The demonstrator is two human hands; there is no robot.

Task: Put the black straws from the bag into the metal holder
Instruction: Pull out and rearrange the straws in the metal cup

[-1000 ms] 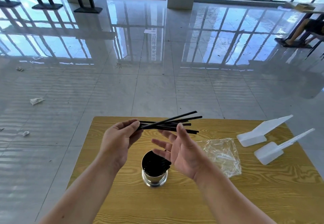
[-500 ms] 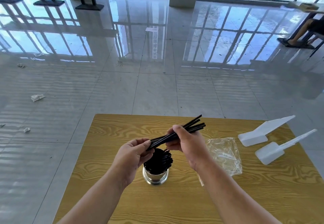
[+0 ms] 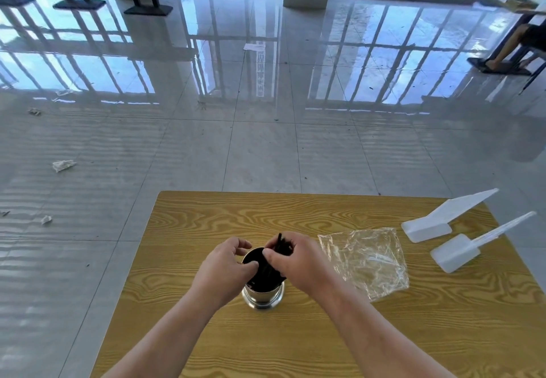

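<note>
A shiny metal holder [image 3: 263, 296] stands on the wooden table [image 3: 206, 230], its mouth full of black straws [image 3: 267, 274]. My right hand [image 3: 295, 262] grips a bundle of black straws upright, their lower ends inside the holder and their tops poking above my fingers. My left hand [image 3: 223, 265] curls at the holder's left rim, thumb against the straws. The clear plastic bag [image 3: 366, 259] lies flat to the right and looks empty.
Two white plastic scoop-like pieces [image 3: 443, 221] [image 3: 461, 250] lie at the table's right edge. Shiny tiled floor surrounds the table, with paper scraps [image 3: 63, 165] at left. A seated person's legs [image 3: 514, 43] show far right.
Both hands dropped from above the table down to the holder. The straw bundle swung from nearly level to upright and its lower ends went into the holder.
</note>
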